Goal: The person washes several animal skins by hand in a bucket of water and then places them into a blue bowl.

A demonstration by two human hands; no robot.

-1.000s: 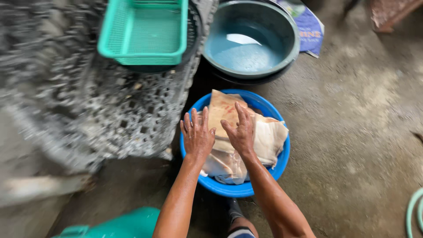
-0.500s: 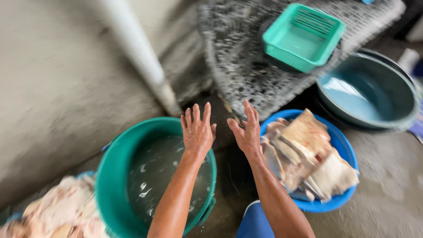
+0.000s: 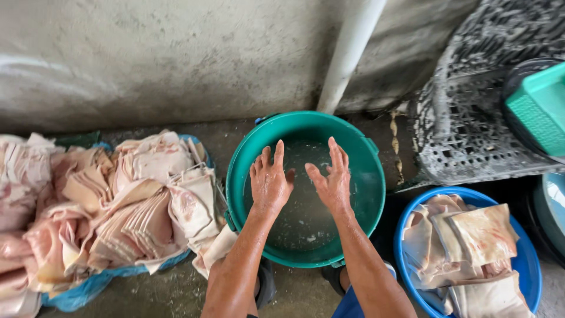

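Note:
My left hand (image 3: 271,181) and my right hand (image 3: 332,180) hover side by side, fingers spread and empty, over a green bucket (image 3: 247,150) of cloudy water. Both hands look wet. A blue basin (image 3: 527,250) at the lower right holds several flat pale slabs of raw pork skin (image 3: 471,238). A large heap of the same pale pink skin sheets (image 3: 118,200) lies on blue plastic to the left of the bucket.
A grey concrete wall (image 3: 165,59) stands behind, with a white pipe (image 3: 350,50) running down it. A dark perforated crate (image 3: 465,135) carries a green plastic basket (image 3: 538,106) at the right. Part of another basin (image 3: 553,200) shows at the right edge.
My view has swung left from the blue basin to the green bucket. Both hands left the skin slabs and now hang over the water, open.

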